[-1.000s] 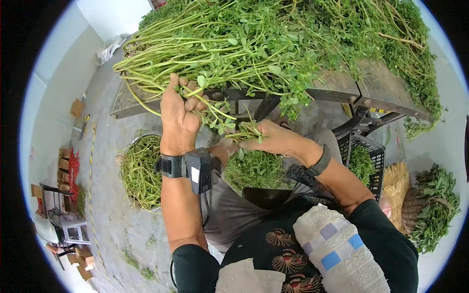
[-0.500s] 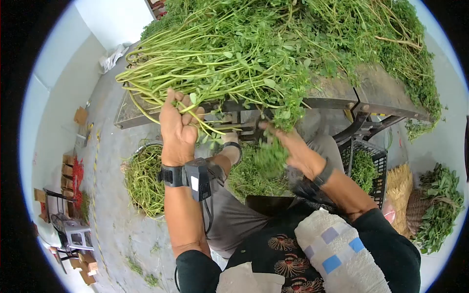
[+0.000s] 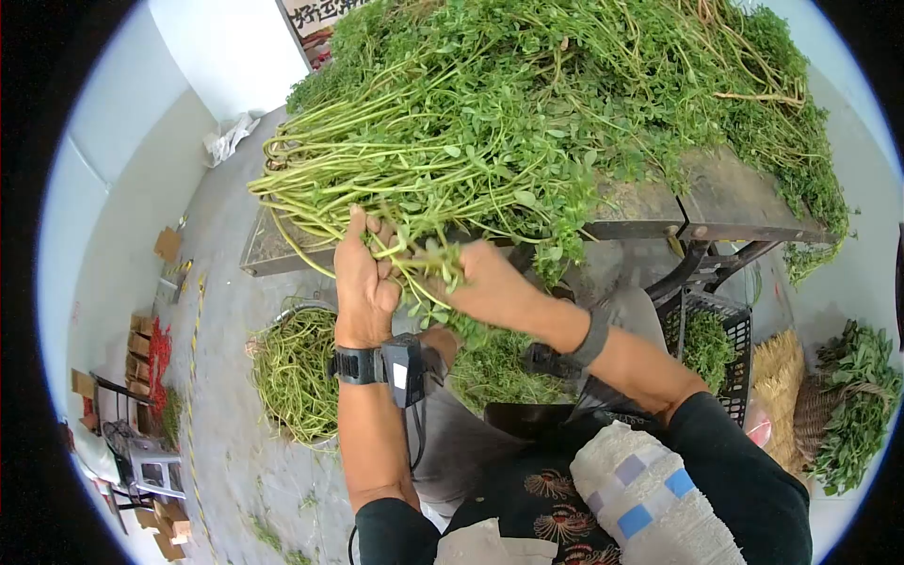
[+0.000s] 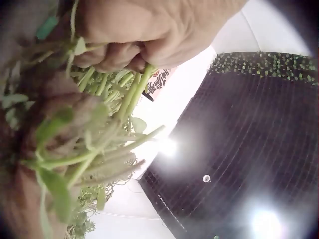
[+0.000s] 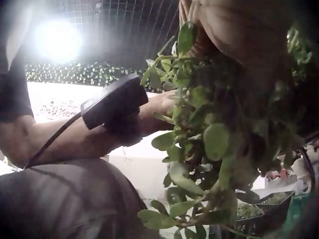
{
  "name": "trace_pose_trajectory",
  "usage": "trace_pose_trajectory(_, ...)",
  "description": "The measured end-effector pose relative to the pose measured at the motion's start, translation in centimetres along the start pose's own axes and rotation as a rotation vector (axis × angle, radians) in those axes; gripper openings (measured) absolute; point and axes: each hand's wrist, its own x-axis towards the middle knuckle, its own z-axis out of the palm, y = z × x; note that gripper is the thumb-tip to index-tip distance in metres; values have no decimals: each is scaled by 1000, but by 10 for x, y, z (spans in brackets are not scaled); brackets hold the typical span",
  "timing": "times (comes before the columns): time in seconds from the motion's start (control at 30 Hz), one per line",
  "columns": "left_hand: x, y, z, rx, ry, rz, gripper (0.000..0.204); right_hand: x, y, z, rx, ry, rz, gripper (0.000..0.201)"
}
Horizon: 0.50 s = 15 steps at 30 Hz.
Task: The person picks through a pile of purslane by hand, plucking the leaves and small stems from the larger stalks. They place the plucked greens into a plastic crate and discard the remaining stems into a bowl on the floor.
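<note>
A heap of leafy purslane point(image 3: 452, 141) covers the table, its long pale stems bundled toward the left. At the table's front edge my left hand point(image 3: 365, 287) grips a few purslane stems point(image 4: 132, 97), fingers curled round them, and their leafy ends stick out to the right. My right hand point(image 3: 499, 292) is just beside it, knuckles up, its fingers curled on a bunch of purslane sprigs point(image 5: 199, 149). The leaves hang below that hand in the right wrist view. In the left wrist view the right hand's fingers are blurred close to the stems.
Below my hands is a pile of picked greens point(image 3: 508, 372) between the legs. A round tub of bare stems point(image 3: 297, 377) stands on the floor at left. At right are a black crate point(image 3: 739, 330) with greens and a wicker basket point(image 3: 812, 410). The table edge point(image 3: 621, 229) runs before me.
My right hand went down toward the pile with its bunch, then came back up beside the left hand, still holding greens. The left hand keeps its grip on the stems.
</note>
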Motion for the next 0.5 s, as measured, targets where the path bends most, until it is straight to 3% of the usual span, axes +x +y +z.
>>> trace_pose_trajectory(0.1,-3,5,-5,16,-38,10,32,-17,2,4,-128,-110,-122,25)
trace_pose_trajectory(0.17,-3,8,-7,-21,-75,-24,31,-40,-12,-1,-196,-195,-437,14)
trace_pose_trajectory(0.2,-4,11,-9,-64,-183,-28,31,-48,-15,-5,-202,-200,-434,14)
trace_pose_trajectory(0.23,-5,10,-8,-74,-184,-24,31,-55,-18,-9,-148,-237,-430,15)
trace_pose_trajectory(0.3,-8,11,-2,17,-58,-6,31,-56,-24,-20,-98,-278,-429,17)
trace_pose_trajectory(0.33,-6,17,-12,-7,-298,-80,32,-46,-27,-31,-42,-151,-310,16)
trace_pose_trajectory(0.37,-2,15,-16,-10,-296,-73,32,-36,-31,-40,16,-21,-188,15)
trace_pose_trajectory(0.4,-3,14,-12,26,-224,-44,34,-23,-38,-47,14,-27,-193,15)
trace_pose_trajectory(0.43,-6,13,-8,67,-152,-24,36,-11,-44,-51,-210,30,-317,14)
trace_pose_trajectory(0.47,-12,16,-5,78,-165,-46,36,-4,-48,-51,-430,97,-434,12)
trace_pose_trajectory(0.5,-15,17,-4,93,-172,-53,36,2,-45,-45,-425,113,-429,12)
